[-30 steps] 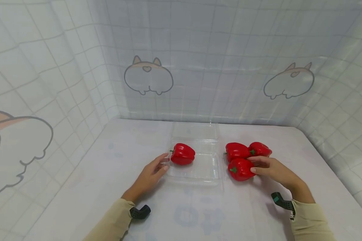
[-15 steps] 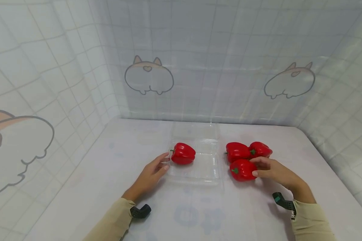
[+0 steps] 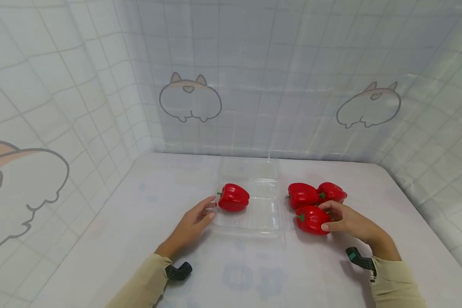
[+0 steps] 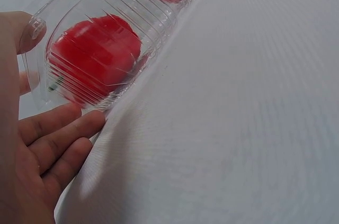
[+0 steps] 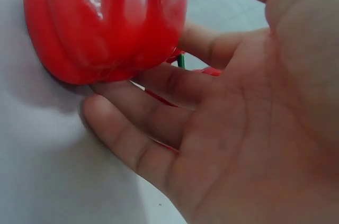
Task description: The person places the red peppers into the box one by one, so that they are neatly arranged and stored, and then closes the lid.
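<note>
1. The left hand [image 3: 192,220] lies with fingers loosely extended and thumb apart, touching the left end of the clear box [image 3: 265,214] rather than gripping any pepper.
2. Just right of those fingertips, inside the box, sits the boxed pepper [image 3: 233,198], its stem pointing back at them. The lid [image 3: 248,167] is folded back, beyond the fingers.
3. Right of the box, on the table [image 3: 254,278], the near pepper [image 3: 312,220] lies immediately left of the right fingertips. Its long axis runs roughly sideways, stem end towards the box, blunt end towards the palm; the right hand is clearly the nearer one.
4. The back pepper [image 3: 302,195] and the far pepper [image 3: 332,191] lie just beyond the right fingers.
5. The right hand [image 3: 348,222] is parted only as wide as the near pepper's blunt end, lightly holding it between thumb and fingers.
6. The left wrist view shows the thumb tip at the box's corner; the head view does not make that clear. The right wrist view shows fingers beside the blunt end, but hides that pepper's stem, which the head view shows.
</note>
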A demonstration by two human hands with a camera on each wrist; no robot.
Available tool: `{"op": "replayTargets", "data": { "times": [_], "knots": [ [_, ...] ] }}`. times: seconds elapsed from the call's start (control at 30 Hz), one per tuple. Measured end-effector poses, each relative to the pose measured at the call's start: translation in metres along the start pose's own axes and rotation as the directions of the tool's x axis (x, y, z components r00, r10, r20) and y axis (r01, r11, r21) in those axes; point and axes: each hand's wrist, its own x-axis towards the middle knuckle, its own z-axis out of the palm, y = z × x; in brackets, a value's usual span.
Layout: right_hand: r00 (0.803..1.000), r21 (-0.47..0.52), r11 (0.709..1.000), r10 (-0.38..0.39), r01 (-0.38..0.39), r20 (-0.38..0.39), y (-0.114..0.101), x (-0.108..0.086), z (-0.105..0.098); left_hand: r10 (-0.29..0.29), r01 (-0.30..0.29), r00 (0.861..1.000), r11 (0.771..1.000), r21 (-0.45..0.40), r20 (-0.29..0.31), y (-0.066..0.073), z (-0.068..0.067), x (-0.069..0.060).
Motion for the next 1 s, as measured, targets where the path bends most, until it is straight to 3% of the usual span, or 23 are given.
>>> {"op": "replayTargets", "data": {
  "times": [0.3,0.57,1.0],
  "knots": [
    [0.998,-0.01,1.0,-0.013,0.014,0.066,-0.0028,-0.0012,0.0042,-0.028,0.028,1.0,1.0,0.007,-0.012,0.0018,-0.0004,-0.0013],
    [0.99,0.115,0.991,-0.086,0.073,0.111,-0.0049,0.0012,0.0057,-0.026,0.026,1.0,1.0,0.0,-0.016,0.0018,0.0007,0.0],
    [0.997,0.121,0.991,-0.067,0.062,0.039,-0.0052,-0.0006,0.0054,-0.02,0.02,1.0,1.0,0.003,-0.016,0.0003,0.0012,0.0004]
  ]
}}
